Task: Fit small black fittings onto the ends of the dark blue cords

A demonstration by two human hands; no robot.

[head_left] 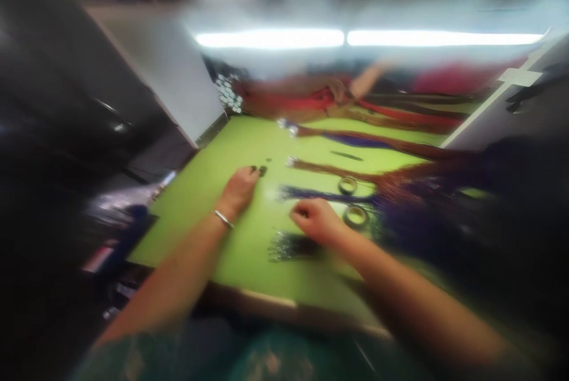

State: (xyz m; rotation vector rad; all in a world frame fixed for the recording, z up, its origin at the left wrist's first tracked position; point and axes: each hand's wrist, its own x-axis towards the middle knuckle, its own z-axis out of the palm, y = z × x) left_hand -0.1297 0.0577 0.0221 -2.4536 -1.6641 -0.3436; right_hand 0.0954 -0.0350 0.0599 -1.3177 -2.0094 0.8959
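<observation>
My left hand (pixel 239 191), with a bangle (pixel 223 218) at the wrist, is closed low over the green tabletop (pixel 178 221). Small dark pieces (pixel 262 171) show at its fingertips. My right hand (pixel 317 220) is curled closed above a bundle of dark wires (pixel 293 246); what its fingers hold, if anything, cannot be made out. Just right of that hand lies a tape roll (pixel 356 217), and a smaller tape roll (pixel 347 185) is behind it. Blue wires (pixel 320 194) run behind my right hand.
Brown wires with white ends (pixel 338 170) stretch across the table, and another wire bundle (pixel 355 137) lies farther back. A thin dark tool (pixel 347 156) is between them. Across the table another person's arm (pixel 368 80) reaches over red and brown wires (pixel 302 99). White panels (pixel 155 67) flank the table.
</observation>
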